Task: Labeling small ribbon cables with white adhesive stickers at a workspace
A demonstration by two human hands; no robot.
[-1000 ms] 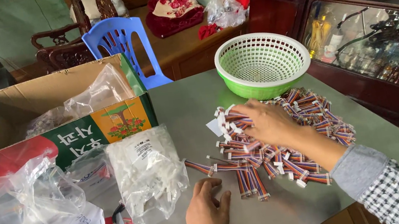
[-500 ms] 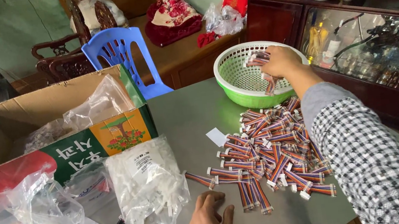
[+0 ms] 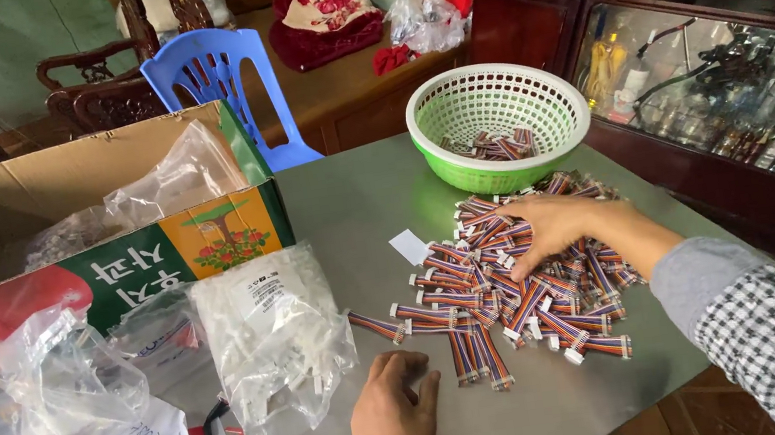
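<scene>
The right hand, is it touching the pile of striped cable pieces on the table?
Touching. The head view shows the right hand lying palm down on the pile of striped cable pieces, fingers spread over them with no gap.

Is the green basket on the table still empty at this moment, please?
No, the green basket already holds a few striped cable bundles, while the right hand rests on the pile beside it.

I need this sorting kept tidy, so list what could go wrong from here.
1. The pile of striped ribbon cable pieces spreads close to the table's right edge; the right hand, pressing into it, could sweep some off.
2. The green basket sits near the table's far edge, so a hard drop could nudge it.
3. Stray pieces near the left hand and the clear bag of white parts could get mixed in.
</scene>
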